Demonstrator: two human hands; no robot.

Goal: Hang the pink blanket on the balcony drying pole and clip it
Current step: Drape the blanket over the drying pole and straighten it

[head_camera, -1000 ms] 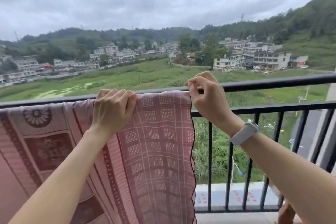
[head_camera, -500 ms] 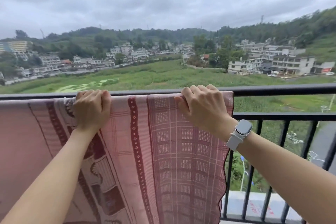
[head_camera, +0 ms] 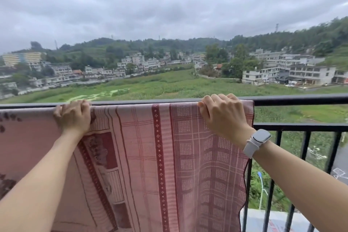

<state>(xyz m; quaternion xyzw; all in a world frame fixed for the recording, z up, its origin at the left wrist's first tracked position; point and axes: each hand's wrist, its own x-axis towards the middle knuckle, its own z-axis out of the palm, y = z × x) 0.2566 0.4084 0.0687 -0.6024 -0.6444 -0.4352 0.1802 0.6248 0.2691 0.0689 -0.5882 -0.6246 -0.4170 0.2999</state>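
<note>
Blanket: pink patterned woven blanket (head_camera: 150, 156) draped over the black metal top rail (head_camera: 301, 99).
Left hand (head_camera: 74, 117): I gripped its fold.
Right hand (head_camera: 224, 117): I gripped near its right edge.

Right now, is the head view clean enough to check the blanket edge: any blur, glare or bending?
Head view: flat overcast light, no glare or hard shadows; the pink blanket and both hands, left hand, right hand, are sharp; the far hills at right smear slightly; wide-angle lens bows the pole.
</note>
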